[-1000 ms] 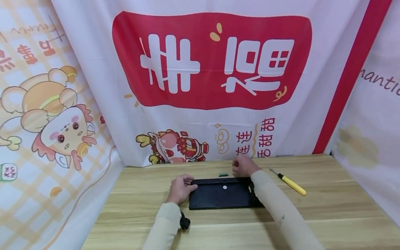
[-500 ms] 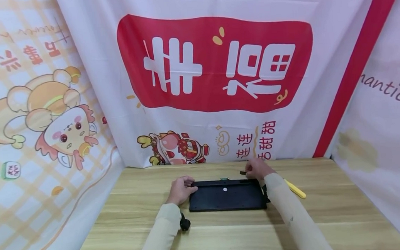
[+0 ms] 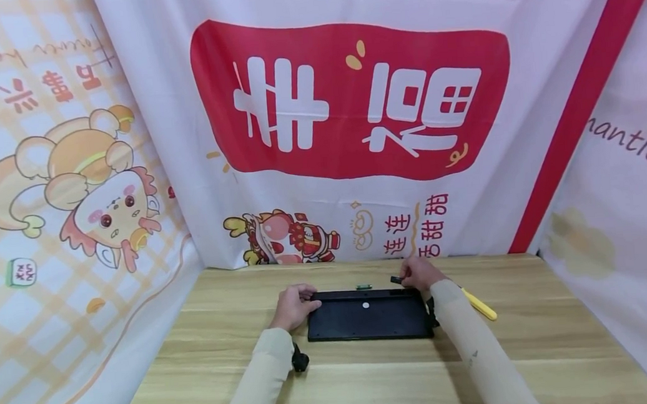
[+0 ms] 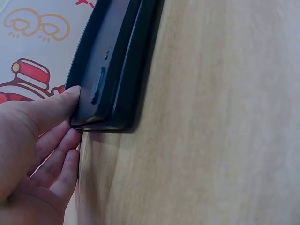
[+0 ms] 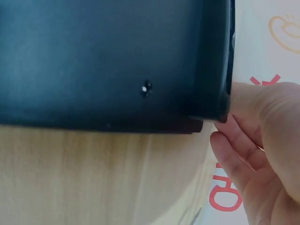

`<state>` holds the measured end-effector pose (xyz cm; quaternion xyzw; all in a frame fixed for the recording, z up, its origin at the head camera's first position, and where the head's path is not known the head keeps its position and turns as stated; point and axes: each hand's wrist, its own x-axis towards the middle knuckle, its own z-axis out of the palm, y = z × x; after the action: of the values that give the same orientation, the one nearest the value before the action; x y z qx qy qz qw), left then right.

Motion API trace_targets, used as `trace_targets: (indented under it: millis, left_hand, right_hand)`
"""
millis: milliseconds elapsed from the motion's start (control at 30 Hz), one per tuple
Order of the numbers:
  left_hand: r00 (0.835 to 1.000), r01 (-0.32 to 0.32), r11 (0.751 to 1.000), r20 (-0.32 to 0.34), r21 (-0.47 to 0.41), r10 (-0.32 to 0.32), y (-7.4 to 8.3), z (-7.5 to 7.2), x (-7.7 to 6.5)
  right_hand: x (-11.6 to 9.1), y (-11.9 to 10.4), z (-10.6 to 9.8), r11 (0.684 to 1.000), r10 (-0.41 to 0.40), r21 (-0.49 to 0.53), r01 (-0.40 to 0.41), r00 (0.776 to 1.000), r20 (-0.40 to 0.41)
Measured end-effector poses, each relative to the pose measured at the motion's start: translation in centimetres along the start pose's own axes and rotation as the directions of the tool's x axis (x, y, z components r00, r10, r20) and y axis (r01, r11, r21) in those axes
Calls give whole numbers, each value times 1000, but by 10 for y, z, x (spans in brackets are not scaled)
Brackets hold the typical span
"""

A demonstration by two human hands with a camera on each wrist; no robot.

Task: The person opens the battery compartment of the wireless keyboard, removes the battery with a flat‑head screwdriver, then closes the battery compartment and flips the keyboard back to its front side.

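Note:
A black keyboard (image 3: 370, 321) lies underside up on the wooden table. At its far left corner my left hand (image 3: 293, 307) pinches the edge; in the left wrist view the thumb (image 4: 56, 107) presses the top and the fingers are behind the edge. Beyond the far right corner, my right hand (image 3: 420, 274) holds a small black piece (image 3: 396, 279), which looks like a battery cover, by its end. In the right wrist view the keyboard's corner hides that piece and the fingertips. A small green battery (image 3: 364, 287) lies just behind the keyboard's far edge.
A screwdriver with a yellow handle (image 3: 480, 305) lies to the right, its shaft hidden behind the right sleeve. Printed cloth (image 3: 350, 100) hangs at the table's back edge and along both sides. A black wrist camera (image 3: 299, 359) sits below the left hand.
My right hand has moved right, away from the battery, and the small black piece now shows in its fingers. The left hand stays at the keyboard's corner.

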<state>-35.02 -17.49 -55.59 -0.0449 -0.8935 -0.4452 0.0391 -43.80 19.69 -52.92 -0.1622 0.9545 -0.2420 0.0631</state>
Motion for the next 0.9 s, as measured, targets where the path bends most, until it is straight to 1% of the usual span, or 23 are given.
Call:
trace_targets:
  millis: [133,200,300,433,533,600,767,900]
  left_hand:
    - [1000,7,1000,1,0,-7,0,0,2]
    - [1000,11,1000,1,1,-11,0,1,2]
    - [1000,9,1000,3,8,-9,-2,1,3]
    - [1000,22,1000,3,6,-22,-3,2,5]
    - [999,37,999,4,-3,-37,-3,2,5]
    - [1000,23,1000,5,1,-23,-3,1,5]
    - [1000,12,1000,5,2,-12,-2,0,4]
    - [1000,18,1000,9,-2,-18,-1,-1,2]
  right_hand:
    - [-4,-1,-9,999,-28,18,27,999,27]
    - [-5,-2,-14,999,-40,11,39,998,44]
    - [-8,-6,-24,997,-72,-9,73,995,63]
    - [-13,-14,-39,992,-116,-31,119,990,85]
    - [-18,-20,-50,989,-142,-26,146,985,100]
    - [-22,-22,-56,985,-169,-22,172,980,105]
    - [-26,-25,-62,979,-199,-4,202,970,138]
    - [-27,-23,-59,976,-213,-6,217,963,166]
